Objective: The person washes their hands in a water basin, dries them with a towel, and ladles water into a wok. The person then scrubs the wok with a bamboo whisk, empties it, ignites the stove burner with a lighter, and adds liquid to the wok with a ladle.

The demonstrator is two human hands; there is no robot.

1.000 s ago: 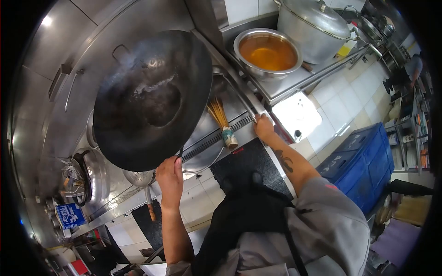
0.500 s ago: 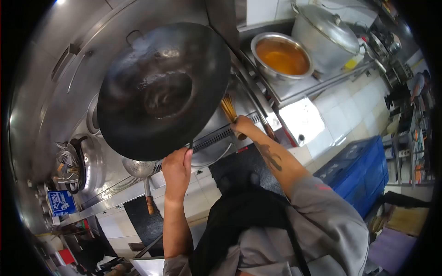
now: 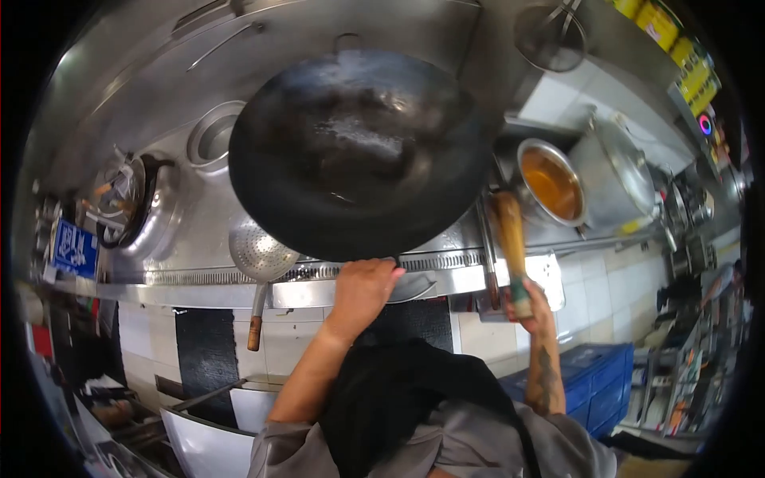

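Observation:
A large dark wok point(image 3: 358, 191) fills the centre of the view, its inside wet and shiny. My left hand point(image 3: 362, 295) is closed around its near handle, and the far loop handle points to the back wall. In my right hand point(image 3: 535, 309) is a bamboo wok brush point(image 3: 511, 239), gripped at its green-banded end. Its bristles point away from me, to the right of the wok. A long-handled tool point(image 3: 489, 267) lies just left of the brush; the wok hides its far end.
A perforated skimmer point(image 3: 261, 253) rests left of the wok, handle over the counter edge. Behind it stands a metal bowl point(image 3: 195, 147). On the right are a steel pot of orange liquid point(image 3: 585, 217) and a lidded pot point(image 3: 629, 179). Blue crates point(image 3: 598, 390) stand at lower right.
The view has swung, so the wok appears further right and turned. My right hand has drawn the brush away from the wok's side, out to the right; my left keeps its hold.

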